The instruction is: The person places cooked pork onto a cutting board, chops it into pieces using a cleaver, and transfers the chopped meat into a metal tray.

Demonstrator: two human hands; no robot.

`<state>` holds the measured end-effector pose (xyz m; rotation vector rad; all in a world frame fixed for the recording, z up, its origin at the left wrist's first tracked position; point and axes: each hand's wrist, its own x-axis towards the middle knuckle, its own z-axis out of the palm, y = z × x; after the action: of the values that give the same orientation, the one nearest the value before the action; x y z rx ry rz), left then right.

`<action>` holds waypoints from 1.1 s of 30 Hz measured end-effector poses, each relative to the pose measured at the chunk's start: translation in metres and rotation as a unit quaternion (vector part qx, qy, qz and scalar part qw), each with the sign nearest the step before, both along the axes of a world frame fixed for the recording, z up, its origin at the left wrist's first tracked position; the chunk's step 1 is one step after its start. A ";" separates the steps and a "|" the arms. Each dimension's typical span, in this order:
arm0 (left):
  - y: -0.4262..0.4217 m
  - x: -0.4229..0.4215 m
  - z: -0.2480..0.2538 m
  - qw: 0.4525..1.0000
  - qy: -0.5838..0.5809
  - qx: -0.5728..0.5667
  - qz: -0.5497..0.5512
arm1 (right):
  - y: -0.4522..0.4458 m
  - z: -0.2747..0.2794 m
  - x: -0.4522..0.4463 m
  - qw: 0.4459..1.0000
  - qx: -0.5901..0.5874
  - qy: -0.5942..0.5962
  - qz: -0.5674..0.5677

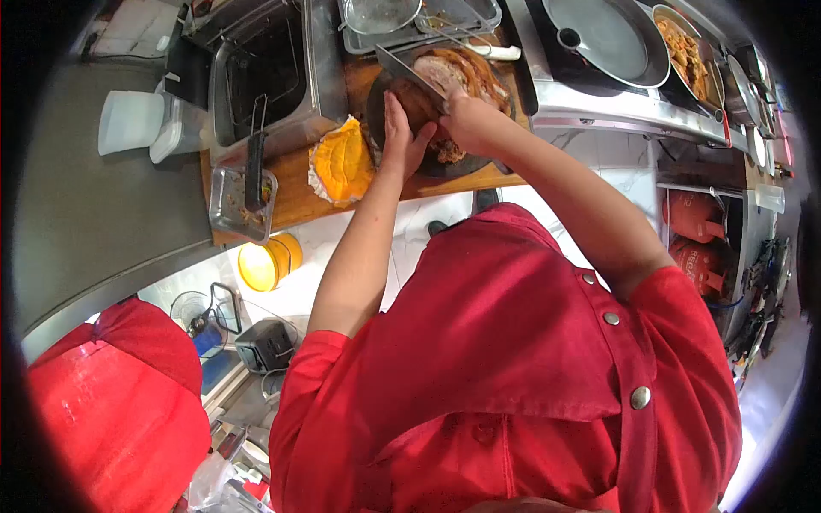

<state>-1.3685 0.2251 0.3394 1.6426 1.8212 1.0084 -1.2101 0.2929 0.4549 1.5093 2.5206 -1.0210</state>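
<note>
Dial = dark round board, 12 at top of view. Roast meat sits on it, mostly centre to 2, browned outside, pale cut face toward 11. Right hand near 3, closed on handle of knife, blade out to 10-11 across the meat. Left hand at 8-9, cupped against the browned side, thumb spread from fingers; can't tell if it's clamping or only bracing. Yellow cloth off at 8, white-handled utensil at 1-2. Handling, my read: meat fairly heavy, soft inside, firmer skin, probably greasy, cut edge could crumble. Best hold: broad palm on the browned outer side, fingertips curled clear of the edge; not the cut face. Knife: handle only, grease may make it slip.
</note>
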 end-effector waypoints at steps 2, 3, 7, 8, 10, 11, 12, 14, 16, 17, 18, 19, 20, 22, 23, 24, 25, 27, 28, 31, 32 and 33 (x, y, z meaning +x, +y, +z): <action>0.004 -0.001 -0.003 1.000 -0.001 0.015 0.014 | -0.001 -0.009 -0.016 1.000 -0.002 0.001 -0.007; 0.003 0.000 0.001 1.000 -0.003 0.013 0.014 | -0.002 -0.014 -0.022 1.000 -0.003 0.004 -0.018; -0.001 0.004 0.013 1.000 -0.018 -0.002 0.018 | -0.001 -0.012 -0.018 1.000 0.002 0.013 -0.011; 0.000 0.005 0.013 0.999 -0.018 0.025 0.009 | -0.003 -0.018 -0.004 1.000 0.005 0.010 -0.009; 0.000 0.005 0.009 0.999 -0.018 0.021 0.016 | -0.014 -0.028 0.022 0.995 0.038 0.015 0.091; 0.000 0.005 0.006 1.000 -0.013 0.018 0.023 | -0.016 -0.028 0.022 0.994 0.038 0.011 0.100; 0.001 0.005 0.003 0.999 -0.007 0.031 0.023 | -0.019 -0.017 0.021 0.999 0.009 0.019 0.049; -0.002 0.003 -0.001 0.999 -0.006 0.030 0.015 | -0.017 -0.023 0.014 0.999 0.010 0.036 -0.009; -0.003 0.004 -0.001 0.999 0.003 0.039 0.006 | -0.003 -0.032 -0.012 1.000 0.003 0.011 -0.017; -0.008 0.005 0.001 0.999 -0.014 0.029 0.013 | -0.003 -0.034 -0.019 1.000 -0.009 -0.014 -0.023; 0.000 0.002 0.005 0.999 -0.029 0.031 0.022 | -0.003 -0.041 -0.018 0.999 0.031 -0.037 0.004; 0.007 0.001 0.009 0.998 -0.026 0.042 0.023 | 0.003 -0.036 -0.010 0.999 0.041 -0.034 0.006; 0.002 0.003 0.009 0.998 -0.038 0.033 0.025 | 0.001 -0.033 0.004 0.999 0.034 -0.008 0.040; 0.000 0.004 0.006 0.998 -0.044 0.017 0.032 | -0.013 -0.003 0.028 0.997 -0.009 -0.004 0.080; 0.002 0.003 0.003 0.998 -0.046 0.016 0.036 | -0.017 -0.004 0.030 0.996 -0.010 -0.006 0.084; 0.004 0.002 0.001 0.999 -0.030 0.030 0.030 | -0.021 -0.008 0.031 0.999 -0.016 0.007 0.044; 0.001 0.004 -0.001 0.999 -0.014 0.040 0.017 | -0.028 -0.015 0.034 0.999 -0.026 0.019 -0.001; 0.002 0.004 -0.001 0.999 -0.016 0.036 0.016 | -0.017 -0.043 0.017 0.999 -0.018 0.037 -0.008; 0.002 0.003 0.000 0.999 -0.015 0.036 0.017 | -0.013 -0.050 0.006 1.000 0.010 0.024 -0.005; 0.001 0.002 0.000 0.999 -0.017 0.035 0.014 | 0.000 -0.076 0.014 1.000 0.011 0.015 0.009; -0.002 0.004 0.000 0.999 -0.019 0.031 0.014 | 0.006 -0.104 0.031 0.995 0.049 0.005 0.088; -0.001 0.004 0.000 0.999 -0.022 0.028 0.017 | -0.003 -0.080 0.038 0.993 0.038 -0.010 0.112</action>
<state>-1.3640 0.2239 0.3394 1.6144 1.8126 1.1108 -1.1722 0.2901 0.3754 1.2077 2.6658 -0.8820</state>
